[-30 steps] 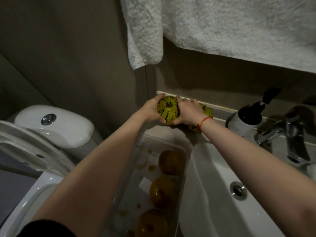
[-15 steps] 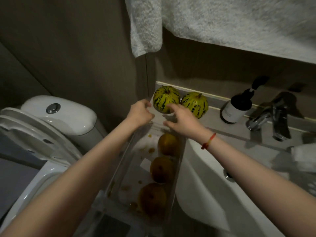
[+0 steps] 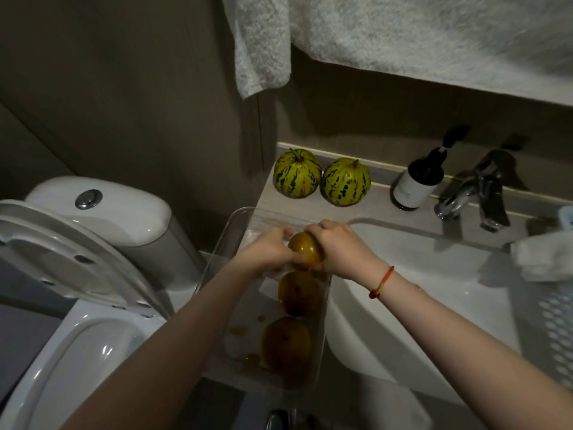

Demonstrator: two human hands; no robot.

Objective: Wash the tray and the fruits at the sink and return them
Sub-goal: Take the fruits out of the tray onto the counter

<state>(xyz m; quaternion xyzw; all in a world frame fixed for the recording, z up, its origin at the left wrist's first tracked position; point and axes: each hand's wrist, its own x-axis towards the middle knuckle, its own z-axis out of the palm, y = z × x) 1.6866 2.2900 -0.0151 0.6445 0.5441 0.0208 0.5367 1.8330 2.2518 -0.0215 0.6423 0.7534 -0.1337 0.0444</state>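
I hold one brown fruit point(image 3: 305, 251) with both hands. My left hand point(image 3: 266, 252) curls round its left side and my right hand point(image 3: 342, 248) curls round its right side. It is over the far end of the clear tray point(image 3: 229, 231). Two more brown fruits point(image 3: 299, 293) lie in the tray, nearer to me. The tray sits left of the white sink point(image 3: 418, 293). Two striped melons point(image 3: 296, 173) stand side by side on the far ledge.

Left hand point(image 3: 266, 251) and right hand point(image 3: 342, 248) grip a brown fruit point(image 3: 305, 251) over the clear tray point(image 3: 235, 225)
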